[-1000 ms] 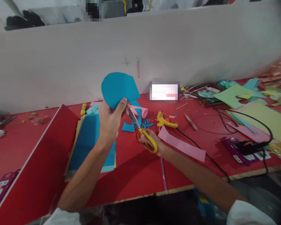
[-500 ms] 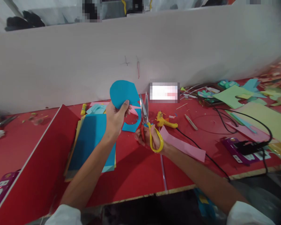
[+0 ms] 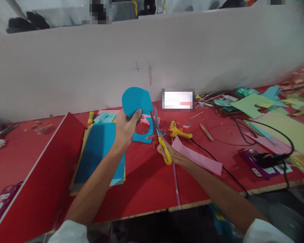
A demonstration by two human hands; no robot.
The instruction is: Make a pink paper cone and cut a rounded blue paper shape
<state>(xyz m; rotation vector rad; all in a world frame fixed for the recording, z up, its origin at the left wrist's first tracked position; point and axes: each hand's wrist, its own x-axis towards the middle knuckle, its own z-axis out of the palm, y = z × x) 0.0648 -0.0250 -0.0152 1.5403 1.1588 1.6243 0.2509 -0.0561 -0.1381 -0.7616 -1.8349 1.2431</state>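
My left hand pinches a rounded piece of blue paper and holds it up above the red table. My right hand grips yellow-handled scissors, blades pointing up at the paper's right edge. A blue offcut with a curved notch lies on the table just beneath the hands. A stack of blue and yellow sheets lies under my left forearm.
A yellow glue gun and a pink paper strip lie right of the scissors. Black cables run to a purple power strip. Green and blue cut-outs crowd the far right. A white partition stands behind; a red divider slants left.
The blue piece has been trimmed from a larger shape to a smaller rounded one, and an offcut has dropped to the table. The scissors swung from pointing left to upright beside the paper.
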